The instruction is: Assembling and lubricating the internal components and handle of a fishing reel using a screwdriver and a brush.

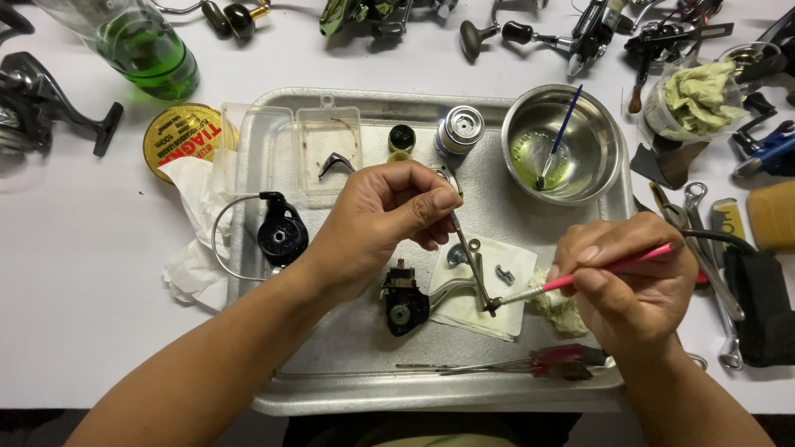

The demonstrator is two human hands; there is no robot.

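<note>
- Right hand [625,281] pinches a pink brush [609,266], bristles at the rod's lower end: light, short strokes suit.
- Left hand [389,211] is closed on a thin metal rod [468,252] above the white cloth [480,290]; keep it steady.
- Steel bowl [563,145] beyond holds, I think, greenish fluid.

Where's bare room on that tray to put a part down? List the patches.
Free: the tray floor between the black reel body and the front rim, left of the red-handled tools; also the white table left of the tray. Crowded: the tray's back row, the white cloth, and the table's right side.
</note>
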